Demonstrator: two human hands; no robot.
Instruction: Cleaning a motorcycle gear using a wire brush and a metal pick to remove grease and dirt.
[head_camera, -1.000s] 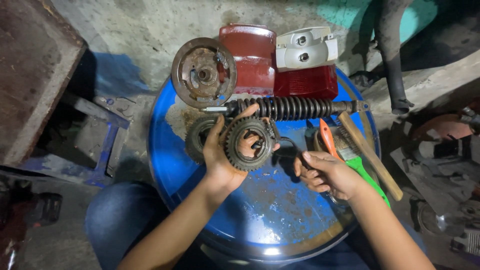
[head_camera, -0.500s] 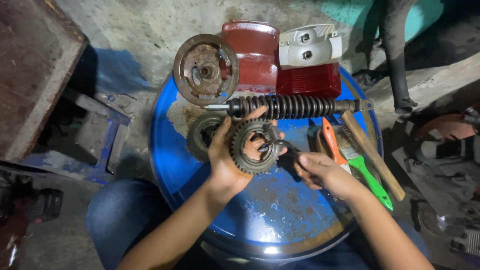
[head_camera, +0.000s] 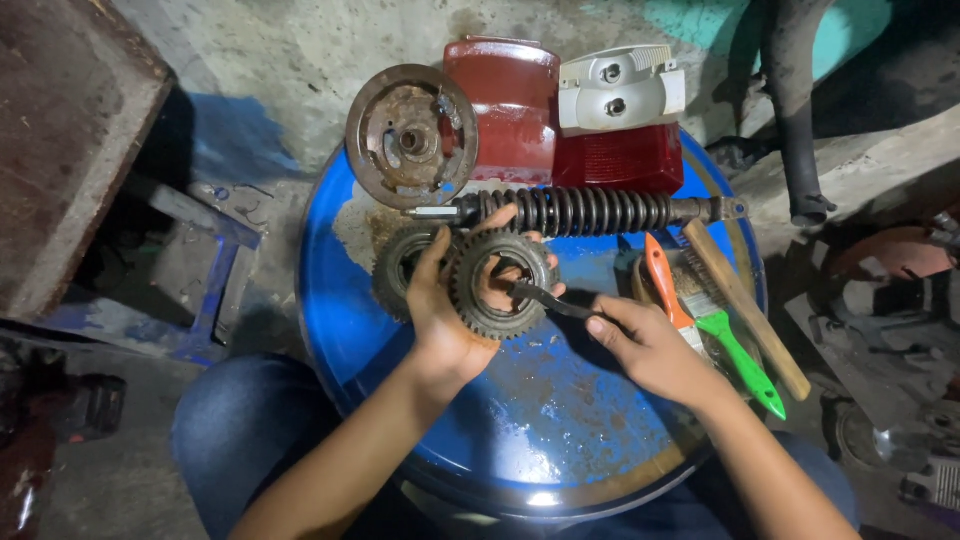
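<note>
We held the rusty toothed gear (head_camera: 500, 285) upright in our left hand (head_camera: 445, 315), fingers clamped round its rim, over the blue drum lid (head_camera: 560, 440) near centre. Our right hand (head_camera: 650, 350), at four o'clock from the gear, pinched a dark brush handle (head_camera: 550, 300) whose tip met the gear's bore. We judged the gear could slip from greasy fingers and drop onto the second gear (head_camera: 400, 265) at its nine o'clock, or the coil-spring shock absorber (head_camera: 590, 210) at twelve could roll.
</note>
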